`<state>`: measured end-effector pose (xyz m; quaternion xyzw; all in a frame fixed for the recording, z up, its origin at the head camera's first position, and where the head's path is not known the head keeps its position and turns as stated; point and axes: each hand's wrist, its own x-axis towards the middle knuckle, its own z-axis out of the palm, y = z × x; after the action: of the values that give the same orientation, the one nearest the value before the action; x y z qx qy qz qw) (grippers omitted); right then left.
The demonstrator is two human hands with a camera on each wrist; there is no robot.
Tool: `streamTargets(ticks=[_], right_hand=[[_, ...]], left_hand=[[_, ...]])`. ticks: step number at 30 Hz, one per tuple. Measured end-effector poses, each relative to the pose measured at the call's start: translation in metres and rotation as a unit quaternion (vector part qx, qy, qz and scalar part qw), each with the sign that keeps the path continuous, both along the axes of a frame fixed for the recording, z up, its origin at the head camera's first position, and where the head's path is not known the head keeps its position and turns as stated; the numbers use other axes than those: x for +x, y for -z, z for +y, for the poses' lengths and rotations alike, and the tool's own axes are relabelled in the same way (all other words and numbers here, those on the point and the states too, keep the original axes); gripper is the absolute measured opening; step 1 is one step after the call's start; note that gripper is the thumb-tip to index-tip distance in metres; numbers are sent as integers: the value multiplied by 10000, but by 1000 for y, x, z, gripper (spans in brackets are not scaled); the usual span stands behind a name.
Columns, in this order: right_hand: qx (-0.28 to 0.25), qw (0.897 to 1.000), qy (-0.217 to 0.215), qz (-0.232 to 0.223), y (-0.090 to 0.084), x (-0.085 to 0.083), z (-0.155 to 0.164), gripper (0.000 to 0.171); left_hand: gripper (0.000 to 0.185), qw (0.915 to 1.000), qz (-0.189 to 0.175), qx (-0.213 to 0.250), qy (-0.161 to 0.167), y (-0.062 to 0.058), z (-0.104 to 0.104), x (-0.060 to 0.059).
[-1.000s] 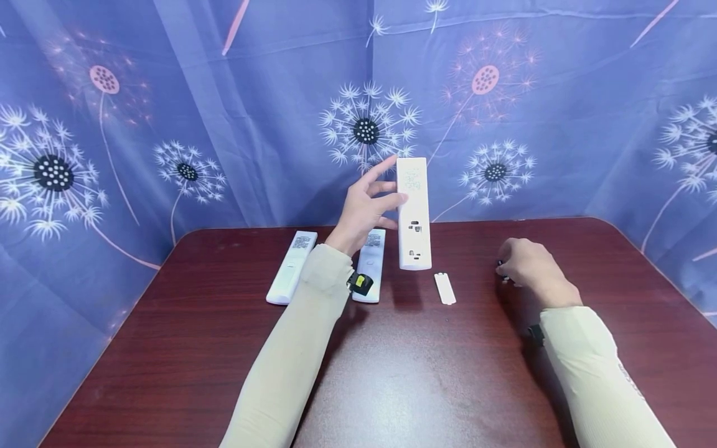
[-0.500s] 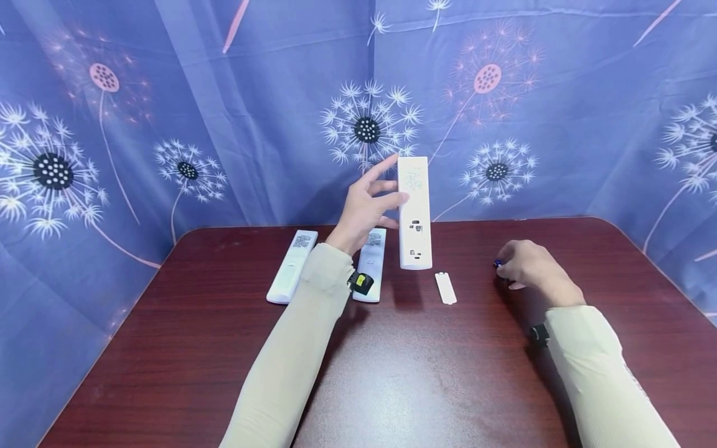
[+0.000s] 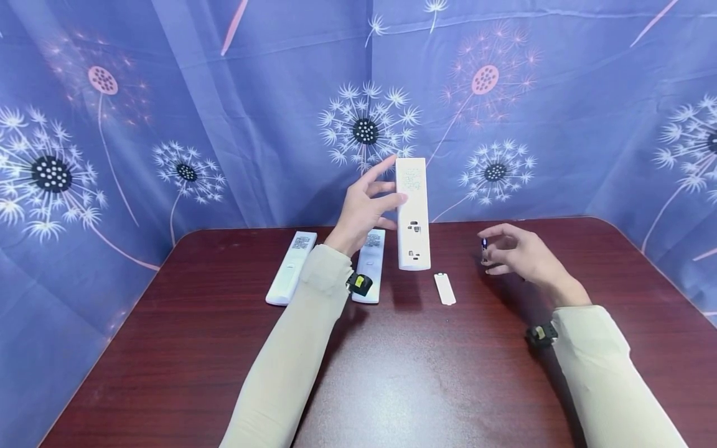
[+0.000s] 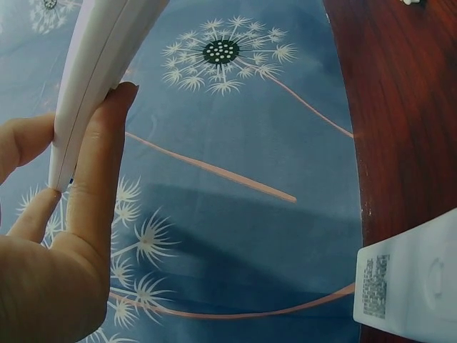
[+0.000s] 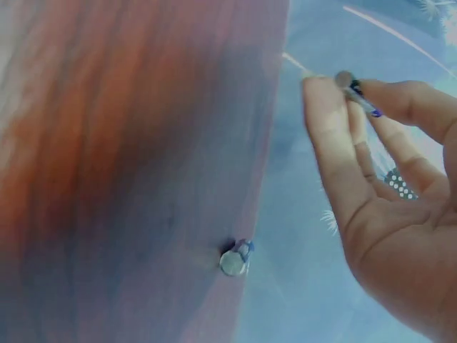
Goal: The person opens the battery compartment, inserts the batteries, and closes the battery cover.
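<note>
In the head view my left hand (image 3: 358, 208) grips a white remote control (image 3: 413, 208) by its left edge, thumb on its back. The remote is held upright above the table, with cut-outs showing low on its back. The left wrist view has the same remote (image 4: 100, 71) edge-on between thumb and fingers. Over at the right, my right hand (image 3: 518, 252) pinches a small battery (image 3: 484, 249) with a blue end. Another battery (image 5: 234, 261) is on the table in the right wrist view. A small white battery cover (image 3: 445, 289) lies below the held remote.
Two more white remotes lie face down on the dark red wooden table (image 3: 168, 348): one at the left (image 3: 291, 267), the other remote (image 3: 368, 274) partly behind my left forearm. A blue dandelion-print curtain (image 3: 269, 124) hangs behind the table's far edge.
My right hand has lifted a battery off the table and moved slightly left and up with it; its fingers are more extended now. The left hand and its remote stay nearly still.
</note>
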<state>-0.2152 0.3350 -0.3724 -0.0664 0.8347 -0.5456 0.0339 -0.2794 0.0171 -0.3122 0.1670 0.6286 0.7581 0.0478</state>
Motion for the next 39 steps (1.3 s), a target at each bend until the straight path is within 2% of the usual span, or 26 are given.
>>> streamTargets(ticks=[5, 9, 14, 20, 30, 39], right_hand=[[-431, 9981, -67, 436, -3, 0, -1, 34], [-989, 9933, -84, 594, -6, 0, -4, 30], [-1543, 9837, -105, 918, -13, 2, -14, 35], [-2030, 9692, -306, 1359, -30, 10, -30, 35], [-1913, 9666, -297, 1677, -56, 24, -54, 37], [-1880, 9607, -653, 1935, -57, 27, -79, 35]], left_hand=[[71, 10000, -14, -3, -12, 0, 0, 0], [71, 10000, -24, -2, -29, 0, -1, 0], [70, 10000, -33, 24, 1, 0, -1, 0], [71, 10000, 39, 45, 1, -3, 0, 0], [71, 10000, 37, 48, -3, -5, 0, 1], [71, 9999, 25, 109, 19, -5, 1, 3]])
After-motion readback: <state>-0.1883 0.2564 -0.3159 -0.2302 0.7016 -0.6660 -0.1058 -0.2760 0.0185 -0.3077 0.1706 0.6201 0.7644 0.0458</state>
